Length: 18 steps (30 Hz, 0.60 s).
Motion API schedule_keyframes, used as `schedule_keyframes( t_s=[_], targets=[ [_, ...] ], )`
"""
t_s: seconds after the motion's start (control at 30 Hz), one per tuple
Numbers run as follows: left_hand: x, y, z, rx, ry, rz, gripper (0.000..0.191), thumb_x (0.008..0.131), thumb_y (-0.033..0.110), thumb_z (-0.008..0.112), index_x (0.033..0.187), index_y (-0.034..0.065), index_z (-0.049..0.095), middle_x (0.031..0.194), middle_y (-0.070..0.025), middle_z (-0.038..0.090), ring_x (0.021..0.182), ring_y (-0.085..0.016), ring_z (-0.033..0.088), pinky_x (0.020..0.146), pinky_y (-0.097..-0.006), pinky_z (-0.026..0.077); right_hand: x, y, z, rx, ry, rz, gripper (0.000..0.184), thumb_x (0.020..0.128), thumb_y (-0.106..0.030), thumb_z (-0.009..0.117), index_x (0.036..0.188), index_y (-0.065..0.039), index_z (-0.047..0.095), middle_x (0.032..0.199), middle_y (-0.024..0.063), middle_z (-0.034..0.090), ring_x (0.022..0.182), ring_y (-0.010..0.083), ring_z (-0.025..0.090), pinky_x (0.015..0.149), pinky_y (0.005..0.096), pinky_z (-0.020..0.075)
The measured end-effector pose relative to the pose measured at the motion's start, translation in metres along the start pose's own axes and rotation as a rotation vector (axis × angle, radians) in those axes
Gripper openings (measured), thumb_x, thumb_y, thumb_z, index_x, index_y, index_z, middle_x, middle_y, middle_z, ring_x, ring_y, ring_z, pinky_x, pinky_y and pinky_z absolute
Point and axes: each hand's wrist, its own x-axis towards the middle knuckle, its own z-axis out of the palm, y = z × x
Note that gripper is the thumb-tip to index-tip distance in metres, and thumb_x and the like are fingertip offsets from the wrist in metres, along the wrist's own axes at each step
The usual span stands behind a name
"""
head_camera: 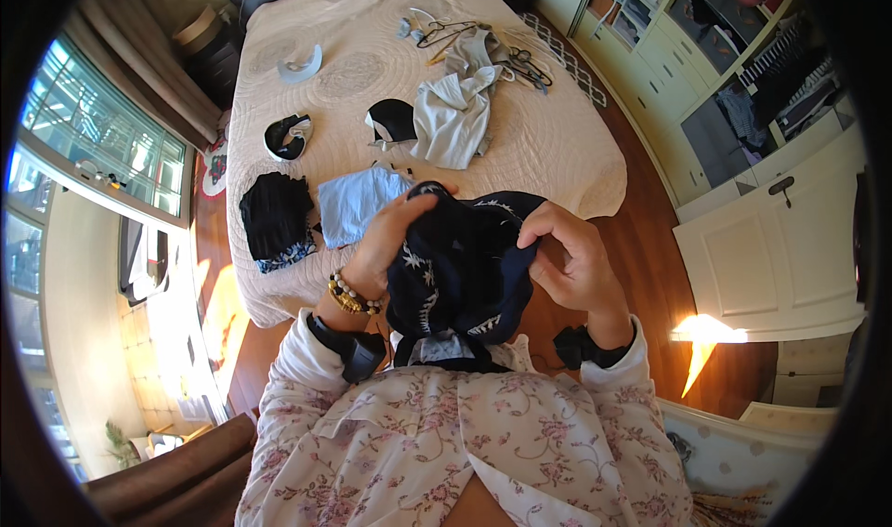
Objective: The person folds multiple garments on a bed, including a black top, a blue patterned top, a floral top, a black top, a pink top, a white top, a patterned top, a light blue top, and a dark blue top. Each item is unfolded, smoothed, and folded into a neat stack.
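A dark navy fabric item with white leaf embroidery (460, 269), perhaps a hat, is held up close before my chest. My left hand (390, 231) grips its upper left edge, thumb along the rim. With bent fingers, my right hand (571, 255) pinches its right edge, and the fabric hangs open between the two hands. Behind it on the bed lie a folded light blue garment (359, 203) and a stack of folded black clothing (277, 217) with a blue patterned piece beneath.
The quilted bed (348, 123) also bears a black-and-white visor (287, 138), a black cap-like item (391, 119), a pale visor (301, 65), a crumpled light garment (456, 112) and several hangers (449, 35). An open wardrobe (669, 60) and a white door (773, 241) stand at right; windows at left.
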Motion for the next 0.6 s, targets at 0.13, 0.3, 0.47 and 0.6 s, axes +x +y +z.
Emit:
schedule_keyframes(
  t_s=[0.13, 0.3, 0.47, 0.6],
  targets=[
    [0.001, 0.009, 0.005, -0.336, 0.138, 0.001, 0.024, 0.093, 0.016, 0.044, 0.113, 0.0058, 0.054, 0.097, -0.0066, 0.062, 0.088, -0.019, 0.061, 0.080, -0.0300, 0.049, -0.001, -0.002, 0.007, -0.055, -0.150, 0.006, 0.021, 0.069, 0.008, 0.066, 0.086, -0.003, 0.060, 0.081, 0.0045, 0.054, 0.069, 0.0170, 0.054, 0.063, 0.0241, 0.0441],
    [0.002, 0.009, 0.016, -0.392, 0.193, 0.025, 0.021, 0.093, 0.018, 0.045, 0.110, 0.0082, 0.055, 0.093, -0.0073, 0.063, 0.082, -0.020, 0.062, 0.075, -0.0322, 0.051, -0.005, 0.010, 0.033, 0.155, -0.132, 0.053, 0.016, 0.073, 0.003, 0.066, 0.086, -0.002, 0.059, 0.078, 0.0031, 0.056, 0.069, 0.0110, 0.054, 0.063, 0.0208, 0.0438],
    [0.007, 0.007, 0.015, -0.408, 0.217, 0.031, 0.020, 0.093, 0.020, 0.046, 0.108, 0.0098, 0.055, 0.092, -0.0067, 0.063, 0.081, -0.020, 0.062, 0.074, -0.0326, 0.052, -0.009, 0.019, 0.050, 0.397, 0.045, 0.275, 0.020, 0.080, -0.006, 0.066, 0.095, 0.001, 0.055, 0.076, 0.0004, 0.054, 0.065, 0.0034, 0.049, 0.057, 0.0183, 0.0409],
    [0.011, 0.002, 0.009, -0.356, 0.204, -0.009, 0.021, 0.092, 0.019, 0.047, 0.109, 0.0108, 0.055, 0.089, -0.0050, 0.062, 0.079, -0.019, 0.062, 0.073, -0.0310, 0.052, -0.007, 0.026, 0.049, 0.306, -0.006, 0.380, 0.020, 0.084, -0.014, 0.066, 0.092, 0.002, 0.057, 0.069, -0.0018, 0.053, 0.061, 0.0022, 0.047, 0.054, 0.0171, 0.0383]
  ],
)
